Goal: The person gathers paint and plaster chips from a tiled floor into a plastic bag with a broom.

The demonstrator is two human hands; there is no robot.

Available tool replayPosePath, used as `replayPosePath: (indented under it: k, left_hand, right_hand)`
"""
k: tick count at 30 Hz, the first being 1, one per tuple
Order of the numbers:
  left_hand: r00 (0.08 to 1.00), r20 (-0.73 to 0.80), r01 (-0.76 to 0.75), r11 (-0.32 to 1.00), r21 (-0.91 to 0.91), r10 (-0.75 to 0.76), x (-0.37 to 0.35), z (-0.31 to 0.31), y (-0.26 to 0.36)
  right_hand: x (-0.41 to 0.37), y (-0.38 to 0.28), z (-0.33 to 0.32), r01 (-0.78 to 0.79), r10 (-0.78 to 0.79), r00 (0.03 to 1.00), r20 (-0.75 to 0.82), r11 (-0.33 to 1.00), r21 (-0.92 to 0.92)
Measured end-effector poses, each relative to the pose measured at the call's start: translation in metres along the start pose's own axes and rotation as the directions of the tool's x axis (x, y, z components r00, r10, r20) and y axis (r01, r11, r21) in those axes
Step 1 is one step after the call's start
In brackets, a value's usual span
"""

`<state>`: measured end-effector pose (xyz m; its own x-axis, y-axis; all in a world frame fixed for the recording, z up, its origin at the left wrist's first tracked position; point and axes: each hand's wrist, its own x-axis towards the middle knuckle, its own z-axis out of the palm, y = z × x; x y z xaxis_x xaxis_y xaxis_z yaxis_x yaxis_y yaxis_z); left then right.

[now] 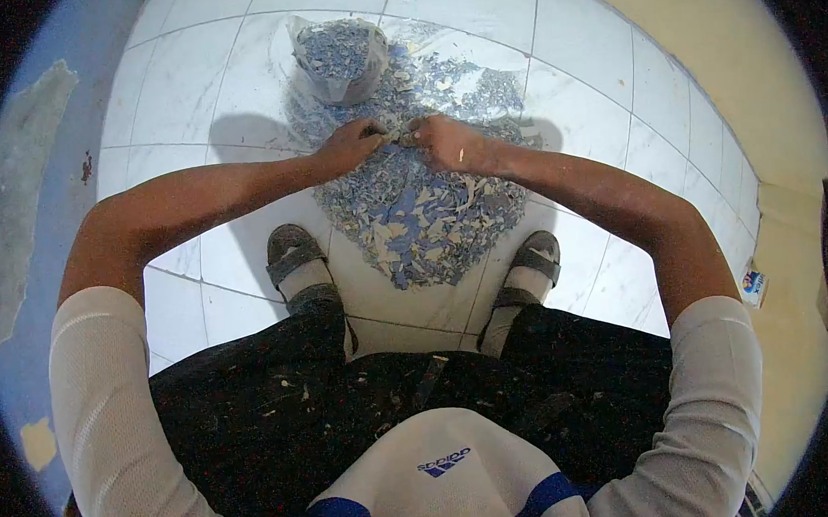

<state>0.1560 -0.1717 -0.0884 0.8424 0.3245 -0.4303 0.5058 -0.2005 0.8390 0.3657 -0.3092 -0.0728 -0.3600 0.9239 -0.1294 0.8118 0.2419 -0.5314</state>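
Observation:
Over a heap of blue, grey and cream flakes (pixel 422 226) on the tiled floor, my left hand (pixel 349 149) and my right hand (pixel 446 142) come close together. Both hands are closed on a small pale flake (pixel 392 137) between their fingertips; its exact shape is too small to make out. Just beyond my left hand stands a clear plastic bag (pixel 340 86), its top open and filled with similar flakes. Loose flakes surround the bag's base.
White floor tiles (pixel 579 113) extend around the heap. My sandalled feet are on either side of its near edge. A peeling blue wall (pixel 15 230) rises at the left, a yellowish wall (pixel 700 33) at the right. A small printed packet (pixel 753 285) lies by the right wall.

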Motion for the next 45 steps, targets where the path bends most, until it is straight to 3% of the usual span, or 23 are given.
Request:
replayPosePath:
  k: [2, 5, 8, 10, 11, 13, 16, 18, 19, 21, 23, 24, 26, 27, 28, 29, 30, 31, 34, 37, 40, 43, 45]
  left_hand:
    - [1.0, -0.013, -0.022, 0.999, 0.049, 0.023, 0.001, -0.002, -0.005]
    - [0.998, -0.057, -0.033, 0.99, 0.136, 0.041, -0.003, 0.002, -0.007]
    - [0.993, -0.064, -0.083, 0.978, 0.191, 0.097, -0.013, -0.003, 0.001]
    - [0.991, -0.069, -0.09, 0.95, 0.299, 0.116, -0.013, -0.007, -0.007]
    - [0.933, -0.102, -0.261, 0.845, 0.467, 0.345, -0.009, -0.007, -0.024]
    - [0.677, -0.037, -0.464, 0.465, 0.754, 0.735, 0.001, -0.001, -0.068]
    - [0.797, -0.186, -0.347, 0.689, 0.637, 0.574, 0.001, 0.0, -0.072]
    - [0.965, -0.153, -0.127, 0.893, 0.432, 0.212, -0.019, -0.019, -0.008]
    - [0.995, -0.101, 0.014, 0.945, 0.327, 0.02, -0.026, -0.026, 0.016]
    - [0.97, -0.181, -0.071, 0.899, 0.432, 0.163, -0.006, -0.021, -0.03]
    - [0.966, -0.221, -0.039, 0.916, 0.4, 0.138, -0.001, -0.022, -0.038]
    - [0.975, -0.217, 0.03, 0.948, 0.316, 0.041, -0.004, -0.03, -0.024]
    - [0.974, -0.221, 0.098, 0.97, 0.224, -0.047, -0.006, -0.035, -0.011]
    - [0.969, -0.243, 0.093, 0.971, 0.221, -0.037, -0.004, -0.037, -0.015]
    - [0.964, -0.263, 0.092, 0.972, 0.215, -0.033, -0.003, -0.039, -0.02]
    - [0.967, -0.251, 0.096, 0.971, 0.221, -0.038, -0.005, -0.042, -0.016]
    - [0.97, -0.239, 0.1, 0.969, 0.224, -0.045, -0.007, -0.043, -0.012]
    - [0.972, -0.228, 0.105, 0.969, 0.225, -0.052, -0.009, -0.046, -0.009]
    - [0.932, -0.299, -0.075, 0.914, 0.399, 0.207, -0.002, -0.038, -0.04]
    - [0.949, -0.214, -0.114, 0.887, 0.448, 0.23, 0.009, -0.036, -0.068]
    - [0.944, -0.19, -0.145, 0.856, 0.495, 0.27, 0.0, -0.039, -0.056]
    - [0.98, -0.197, 0.071, 0.955, 0.288, -0.013, -0.008, -0.044, -0.021]
    - [0.977, -0.188, -0.035, 0.942, 0.334, 0.103, -0.005, -0.048, -0.034]
  right_hand:
    - [0.005, 0.006, 0.006, -0.145, 0.142, 0.989, 0.039, 0.984, 0.104]
    - [0.001, 0.015, 0.0, 0.007, -0.007, 1.0, 0.002, 1.0, 0.026]
    - [-0.003, 0.007, -0.012, -0.047, 0.065, 0.992, -0.106, 0.985, 0.164]
    - [0.006, -0.003, -0.03, -0.063, 0.069, 0.996, -0.058, 0.993, 0.1]
    - [0.011, -0.011, -0.043, -0.07, 0.072, 0.997, -0.033, 0.995, 0.068]
    - [0.017, -0.041, -0.078, -0.135, 0.136, 0.991, 0.001, 0.978, 0.157]
    - [0.024, -0.063, -0.114, -0.1, 0.098, 0.995, 0.023, 0.934, 0.344]
    - [0.031, -0.071, -0.133, -0.036, 0.041, 0.999, -0.002, 0.9, 0.435]
    - [0.035, -0.076, -0.143, -0.006, 0.02, 0.999, -0.025, 0.891, 0.454]
    - [0.044, -0.084, -0.163, 0.063, -0.031, 0.996, -0.08, 0.898, 0.436]
    - [0.058, -0.084, -0.18, 0.137, -0.091, 0.986, -0.142, 0.924, 0.356]
    - [0.069, -0.073, -0.184, 0.384, -0.336, 0.902, -0.27, 0.911, 0.15]
    - [0.095, -0.052, -0.199, 0.697, -0.775, 0.538, -0.331, 0.63, -0.341]
    - [0.1, -0.059, -0.207, 0.524, -0.552, 0.77, -0.32, 0.833, -0.176]
    - [0.103, -0.069, -0.211, 0.283, -0.276, 0.926, -0.258, 0.959, -0.011]
    - [0.101, -0.083, -0.216, 0.0, 0.02, 0.989, -0.147, 0.991, 0.137]
    - [0.09, -0.108, -0.228, -0.183, 0.204, 0.96, -0.19, 0.975, 0.124]
    - [0.094, -0.108, -0.228, -0.141, 0.15, 0.963, -0.224, 0.988, 0.056]
    - [0.112, -0.089, -0.21, -0.038, -0.018, 0.956, -0.292, 0.982, -0.184]
    - [0.123, -0.085, -0.205, 0.019, -0.079, 0.954, -0.289, 0.979, -0.205]
    - [0.134, -0.077, -0.195, -0.034, -0.023, 0.925, -0.38, 0.989, -0.143]
    - [0.13, -0.093, -0.203, -0.031, -0.035, 0.951, -0.306, 0.978, -0.208]
    - [0.132, -0.088, -0.201, 0.014, -0.097, 0.944, -0.315, 0.966, -0.258]
